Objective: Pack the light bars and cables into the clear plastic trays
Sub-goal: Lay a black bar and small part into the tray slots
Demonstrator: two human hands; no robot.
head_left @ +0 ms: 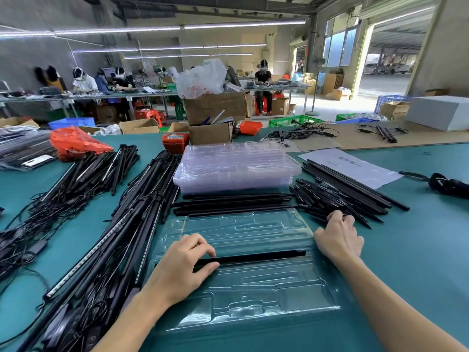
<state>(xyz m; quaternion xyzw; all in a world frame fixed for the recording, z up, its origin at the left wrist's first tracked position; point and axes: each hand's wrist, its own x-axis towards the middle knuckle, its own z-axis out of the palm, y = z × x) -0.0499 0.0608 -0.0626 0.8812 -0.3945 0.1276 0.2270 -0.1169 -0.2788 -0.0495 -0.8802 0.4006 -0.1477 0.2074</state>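
We record bright, even light from ceiling tube lamps and open doorway; wide-angle bending at edges, background soft.

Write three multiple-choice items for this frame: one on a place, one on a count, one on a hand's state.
1. Where is the stack of empty clear trays?
A. Beyond the tray being packed
B. On the floor
C. Under the left forearm

2. How many black bars lie in the front tray?
A. None
B. One
C. Four

3. What is the left hand doing?
A. Hanging idle off the table
B. Lifting the orange bag
C. Resting on the bar in the tray

Answers:
1 A: the stack sits on the green table past the loose bars and the front tray.
2 B: a single black bar lies across a slot in the tray.
3 C: its fingers and thumb lie on the bar's left end; the right hand is at the pile of bars to the right.
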